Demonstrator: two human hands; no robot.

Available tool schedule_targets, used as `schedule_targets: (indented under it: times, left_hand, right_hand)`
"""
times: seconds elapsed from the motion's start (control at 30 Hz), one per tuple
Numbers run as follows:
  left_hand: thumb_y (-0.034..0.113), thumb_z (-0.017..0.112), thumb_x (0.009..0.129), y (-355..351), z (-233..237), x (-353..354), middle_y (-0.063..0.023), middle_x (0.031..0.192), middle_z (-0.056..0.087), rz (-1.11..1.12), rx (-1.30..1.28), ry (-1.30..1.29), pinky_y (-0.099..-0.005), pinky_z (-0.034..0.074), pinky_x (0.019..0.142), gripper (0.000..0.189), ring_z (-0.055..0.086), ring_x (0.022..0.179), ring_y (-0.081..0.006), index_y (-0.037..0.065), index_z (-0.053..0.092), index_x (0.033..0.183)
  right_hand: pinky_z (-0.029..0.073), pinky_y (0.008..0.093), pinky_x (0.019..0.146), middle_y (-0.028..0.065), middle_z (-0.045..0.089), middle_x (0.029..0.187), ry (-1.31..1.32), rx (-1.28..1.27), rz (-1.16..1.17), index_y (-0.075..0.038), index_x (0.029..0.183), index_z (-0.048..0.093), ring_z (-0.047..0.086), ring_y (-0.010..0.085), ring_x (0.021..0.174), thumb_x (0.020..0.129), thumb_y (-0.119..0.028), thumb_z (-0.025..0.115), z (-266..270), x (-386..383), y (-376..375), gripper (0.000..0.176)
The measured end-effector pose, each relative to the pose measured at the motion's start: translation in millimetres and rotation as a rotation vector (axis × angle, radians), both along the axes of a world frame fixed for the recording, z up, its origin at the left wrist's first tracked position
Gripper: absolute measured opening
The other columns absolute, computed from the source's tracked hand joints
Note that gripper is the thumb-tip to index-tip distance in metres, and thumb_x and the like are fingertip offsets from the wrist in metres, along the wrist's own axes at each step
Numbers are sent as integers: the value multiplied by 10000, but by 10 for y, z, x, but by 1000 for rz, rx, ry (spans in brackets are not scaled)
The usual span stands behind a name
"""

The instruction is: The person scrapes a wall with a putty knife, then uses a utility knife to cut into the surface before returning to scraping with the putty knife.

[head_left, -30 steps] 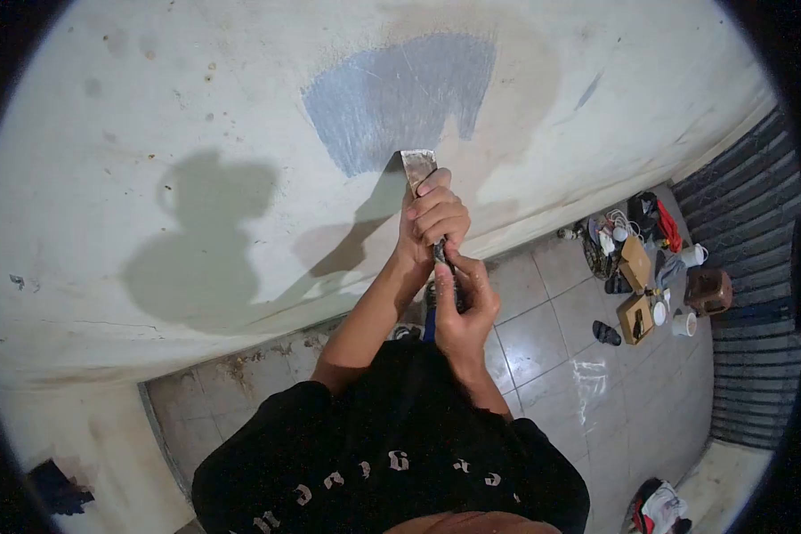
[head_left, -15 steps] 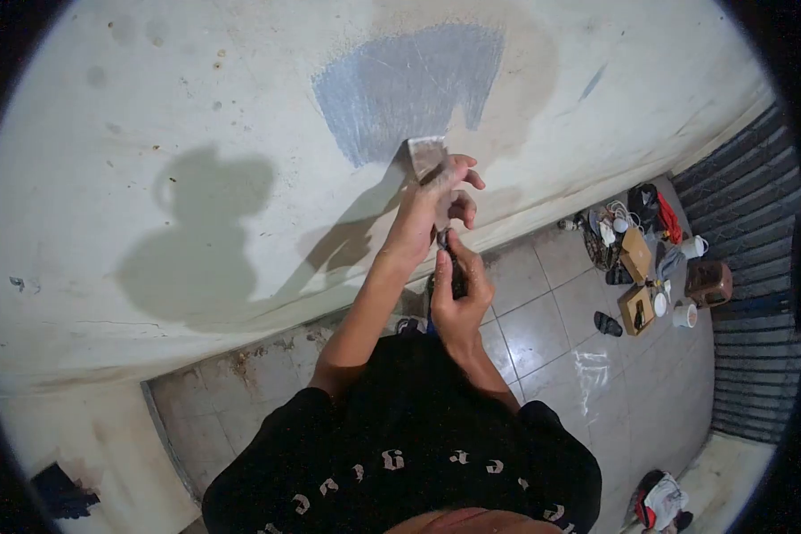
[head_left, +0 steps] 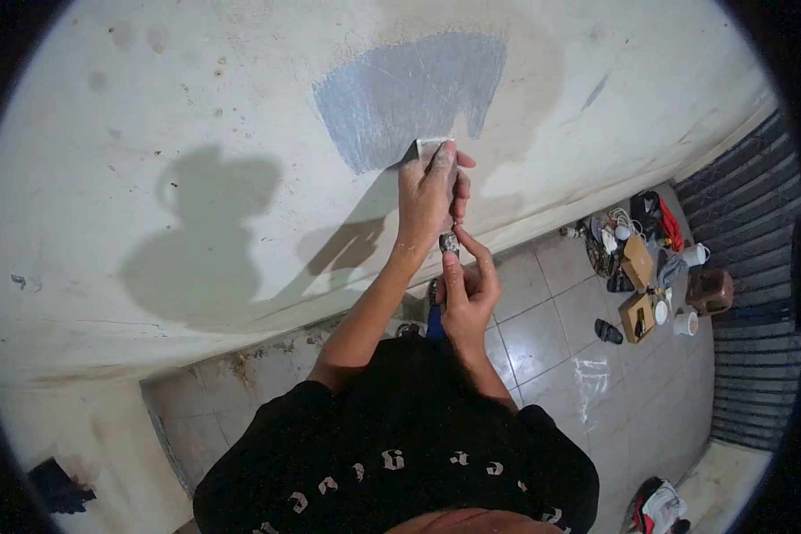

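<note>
A scraper point(head_left: 426, 148) with a broad, pale-edged blade points up at the wall, its edge at the bottom of a blue-grey patch point(head_left: 409, 93). My left hand point(head_left: 425, 200) is closed round the blade, with a finger laid along its face near the edge. Below it, my right hand point(head_left: 472, 292) pinches the rounded dark end of the handle point(head_left: 449, 242) between thumb and fingers. Dusty white marks show on my left fingers. The middle of the tool is mostly hidden behind my left hand.
The off-white wall point(head_left: 71, 231) is spotted and cracked, with shadows on it. At right, a cardboard box point(head_left: 636, 318), white cups point(head_left: 685, 323), a brown jug point(head_left: 710, 290), a slipper point(head_left: 608, 331) and bags lie on the tiled floor point(head_left: 543, 316) beside a dark metal shutter point(head_left: 752, 356).
My left hand has turned and closed over the blade, its finger now further up. My right hand has shifted slightly down and right, and the handle's end shows more.
</note>
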State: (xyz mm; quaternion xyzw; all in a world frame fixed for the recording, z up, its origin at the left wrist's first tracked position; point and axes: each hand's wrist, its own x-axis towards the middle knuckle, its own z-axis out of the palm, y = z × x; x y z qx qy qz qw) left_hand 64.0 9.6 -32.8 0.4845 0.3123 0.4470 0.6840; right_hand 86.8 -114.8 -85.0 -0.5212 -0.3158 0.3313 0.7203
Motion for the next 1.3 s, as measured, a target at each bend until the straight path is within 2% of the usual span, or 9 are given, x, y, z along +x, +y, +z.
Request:
schedule_targets:
  times: [0.17,0.5,0.67,0.83,0.93,1.03,1.07,1.13,1.3]
  left_hand:
    - [331,490,986,-67,36,78,-16,551,479,53,9,-25,-230,326,348,354,422,376,-78,5,576,876]
    - [300,492,988,-78,-66,87,-11,534,469,101,-85,-40,-231,293,319,336,395,347,-70,1,549,845]
    - [331,512,974,-45,-24,107,-5,567,463,67,-64,-85,-240,305,339,330,390,370,-74,15,557,891]
    - [348,522,967,-76,-34,69,-2,577,464,78,-49,-51,-236,307,347,340,394,383,-73,19,554,891]
    - [299,510,980,-65,17,136,-22,557,478,71,-64,-154,-233,287,314,338,394,347,-74,-7,554,843]
    - [298,508,981,-100,-140,133,-21,556,479,146,-81,-121,-236,286,314,338,395,348,-75,-5,555,841]
    - [300,506,982,-85,-161,113,-17,549,474,137,-91,-103,-236,286,314,336,391,347,-73,-2,556,842]
    - [309,507,983,-98,-108,118,-14,543,471,136,-112,-104,-235,285,316,343,390,347,-72,1,557,841]
    - [333,514,979,-167,-61,181,-9,537,465,194,-123,-105,-235,294,326,361,388,349,-73,3,564,841]
  right_hand:
    - [319,194,456,-24,550,655,-81,-27,-36,7,1269,542,444,20,528,945,-79,586,45,27,-32,338]
    - [386,200,505,63,635,997,-55,-17,-29,36,1232,562,492,25,645,931,-54,601,-26,93,-12,317]
    - [364,195,495,62,642,959,-51,-61,-6,27,1239,559,481,19,606,929,-54,601,21,99,-29,322]
    - [336,197,468,25,642,809,-85,-50,-8,11,1249,558,447,16,549,931,-67,603,-13,84,-41,331]
    - [357,195,482,62,664,924,-85,-96,30,27,1234,558,464,18,569,928,-62,604,-10,168,-86,322]
    - [340,198,468,52,617,869,-122,-13,-4,27,1217,564,457,23,559,926,-71,608,-141,179,2,310]
    - [317,197,450,13,572,725,-137,-2,9,15,1215,566,439,26,516,930,-83,606,-177,185,3,304]
    - [308,198,437,3,581,659,-154,0,8,9,1204,573,436,32,484,929,-76,606,-121,173,-46,290]
    - [302,204,456,22,637,778,-211,-12,28,11,1206,597,405,20,531,902,-64,632,-256,298,-117,315]
